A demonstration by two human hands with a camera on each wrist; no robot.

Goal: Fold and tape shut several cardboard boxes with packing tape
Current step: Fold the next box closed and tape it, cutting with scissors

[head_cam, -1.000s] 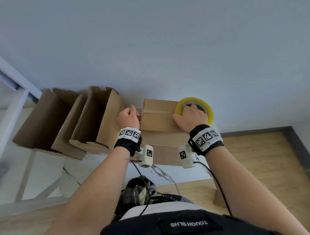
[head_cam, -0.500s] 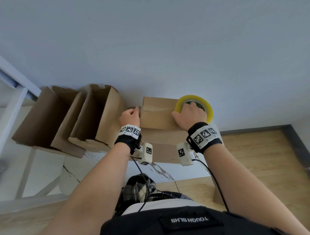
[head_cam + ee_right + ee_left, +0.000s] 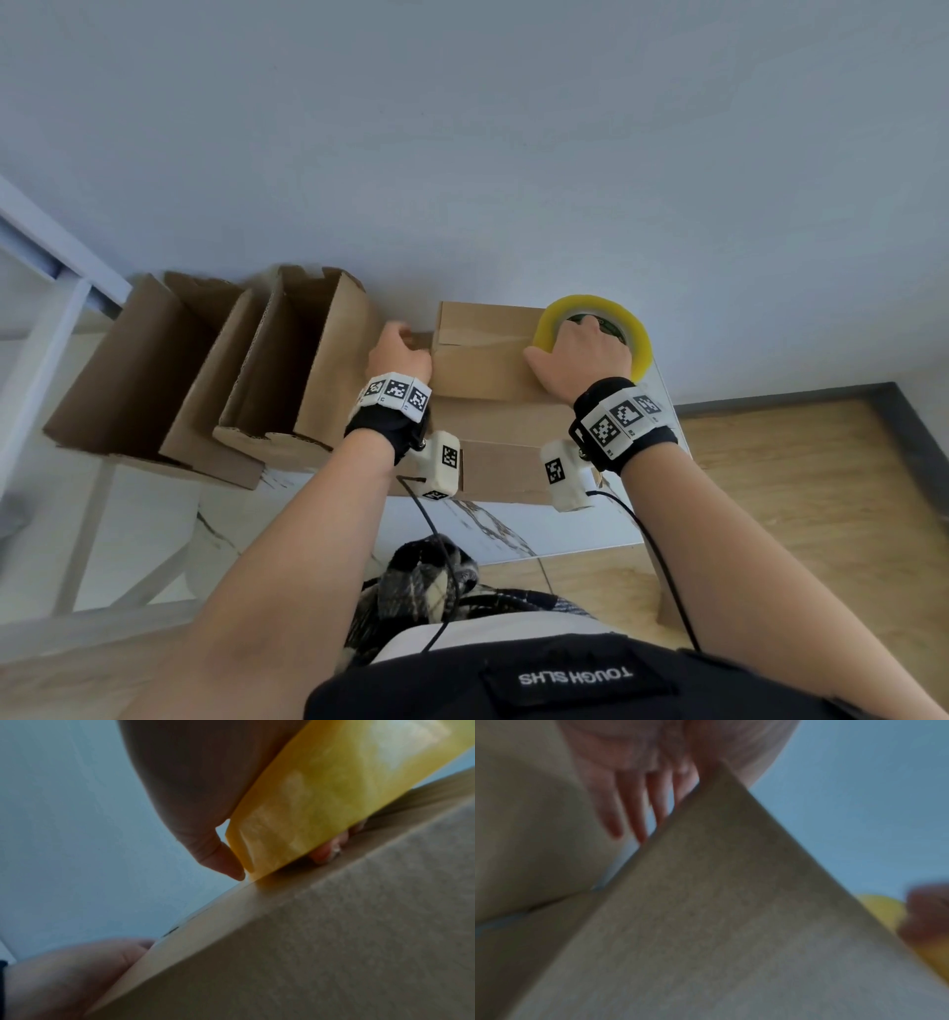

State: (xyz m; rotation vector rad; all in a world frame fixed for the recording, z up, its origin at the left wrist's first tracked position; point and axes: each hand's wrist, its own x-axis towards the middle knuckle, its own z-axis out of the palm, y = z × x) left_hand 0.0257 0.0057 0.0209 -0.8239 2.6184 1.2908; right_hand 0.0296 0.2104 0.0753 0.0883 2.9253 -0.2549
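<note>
A closed cardboard box (image 3: 482, 360) stands on the table against the wall, with a strip of tape running along its top seam. My right hand (image 3: 580, 354) grips the yellow packing tape roll (image 3: 637, 334) at the box's right end; in the right wrist view the tape roll (image 3: 321, 791) touches the box (image 3: 334, 943) top edge, with the thumb beside it. My left hand (image 3: 398, 349) is at the box's left edge. In the blurred left wrist view its fingers (image 3: 634, 817) lie fairly straight down the side of the box (image 3: 731, 923).
Two open cardboard boxes (image 3: 144, 375) (image 3: 303, 370) stand to the left, the nearer one close to my left hand. The marble-patterned table (image 3: 513, 524) ends just before my body. A white frame (image 3: 51, 318) is at far left and wooden floor (image 3: 796, 488) at right.
My left hand has slid from the box's top left corner out over its left side, and its fingers have uncurled. My right hand and the roll have stayed at the right end.
</note>
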